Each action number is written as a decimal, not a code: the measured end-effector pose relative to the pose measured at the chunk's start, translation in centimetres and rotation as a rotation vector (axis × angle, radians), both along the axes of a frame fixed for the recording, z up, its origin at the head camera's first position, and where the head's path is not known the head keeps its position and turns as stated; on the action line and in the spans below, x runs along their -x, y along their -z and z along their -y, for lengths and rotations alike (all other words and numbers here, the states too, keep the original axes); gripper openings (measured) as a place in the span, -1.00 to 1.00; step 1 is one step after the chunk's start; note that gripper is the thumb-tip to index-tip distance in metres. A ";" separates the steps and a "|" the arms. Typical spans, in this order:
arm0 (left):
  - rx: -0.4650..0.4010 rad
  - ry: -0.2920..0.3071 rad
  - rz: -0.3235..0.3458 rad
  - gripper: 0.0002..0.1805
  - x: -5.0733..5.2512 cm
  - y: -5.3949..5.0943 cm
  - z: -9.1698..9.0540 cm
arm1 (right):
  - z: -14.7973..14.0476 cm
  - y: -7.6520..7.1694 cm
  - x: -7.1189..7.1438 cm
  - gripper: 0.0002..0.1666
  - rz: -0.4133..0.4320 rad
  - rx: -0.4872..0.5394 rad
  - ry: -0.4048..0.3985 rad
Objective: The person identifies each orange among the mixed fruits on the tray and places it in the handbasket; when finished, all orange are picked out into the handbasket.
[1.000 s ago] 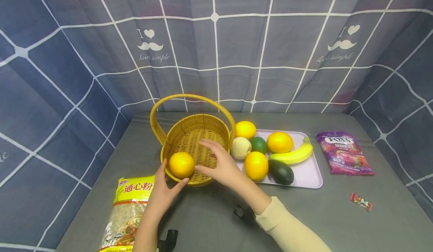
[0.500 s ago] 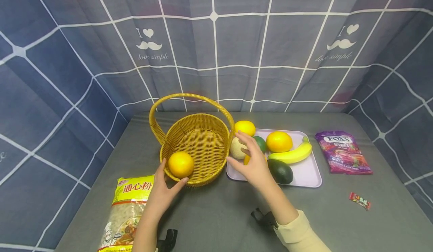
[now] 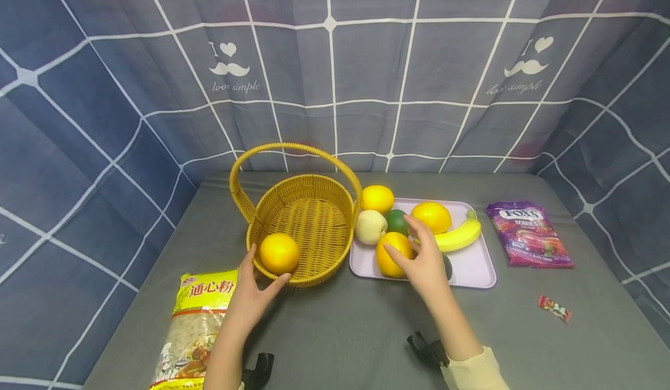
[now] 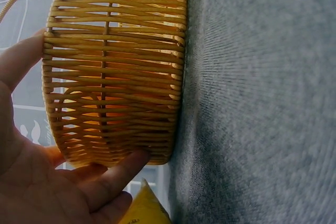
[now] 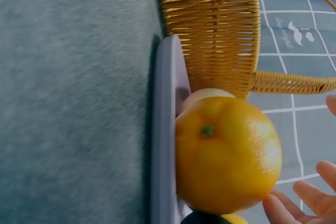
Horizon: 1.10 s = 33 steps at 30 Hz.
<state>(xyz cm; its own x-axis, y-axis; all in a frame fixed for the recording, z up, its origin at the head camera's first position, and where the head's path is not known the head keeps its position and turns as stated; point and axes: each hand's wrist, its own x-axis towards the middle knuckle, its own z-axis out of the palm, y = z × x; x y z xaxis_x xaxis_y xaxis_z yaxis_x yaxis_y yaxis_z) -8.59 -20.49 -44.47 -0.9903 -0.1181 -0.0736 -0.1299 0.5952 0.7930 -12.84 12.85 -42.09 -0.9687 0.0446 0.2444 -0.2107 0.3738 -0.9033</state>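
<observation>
My left hand (image 3: 248, 297) rests against the front left of the wicker basket (image 3: 314, 221). In the left wrist view its thumb touches the rim and its spread fingers lie along the woven wall (image 4: 115, 82). An orange (image 3: 279, 254) sits inside the basket at the front left. Over the front of the lilac tray (image 3: 473, 268), my right hand (image 3: 426, 262) is spread beside another orange (image 3: 389, 259). The right wrist view shows the fingertips (image 5: 275, 208) close to this orange (image 5: 226, 156); whether they touch it is unclear. A dark avocado (image 3: 447, 267) is mostly hidden behind the hand.
The tray also bears a pale round fruit (image 3: 370, 227), a green fruit (image 3: 396, 221), a banana (image 3: 460, 236) and a yellow-orange fruit (image 3: 431, 217). Another yellow-orange fruit (image 3: 378, 199) lies by the basket handle. A pasta bag (image 3: 193, 332), candy bag (image 3: 528, 233) and small wrapped candy (image 3: 555, 308) lie around.
My right hand has moved from above the basket rightward to the orange at the front of the tray. The left hand stays at the basket, and the orange inside has not moved.
</observation>
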 end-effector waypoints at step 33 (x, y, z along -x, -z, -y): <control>0.010 0.004 -0.016 0.19 -0.1 -0.1 -0.1 | 0.7 3.3 0.7 -0.08 0.058 -0.358 0.018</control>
<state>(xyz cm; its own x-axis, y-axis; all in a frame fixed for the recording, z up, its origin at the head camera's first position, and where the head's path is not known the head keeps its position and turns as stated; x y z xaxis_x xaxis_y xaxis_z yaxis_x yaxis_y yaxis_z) -8.51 -20.40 -44.39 -0.9918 -0.1145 -0.0563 -0.1144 0.6039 0.7888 -13.54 12.11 -45.43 -0.9812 -0.0170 0.1923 -0.1537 0.6716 -0.7248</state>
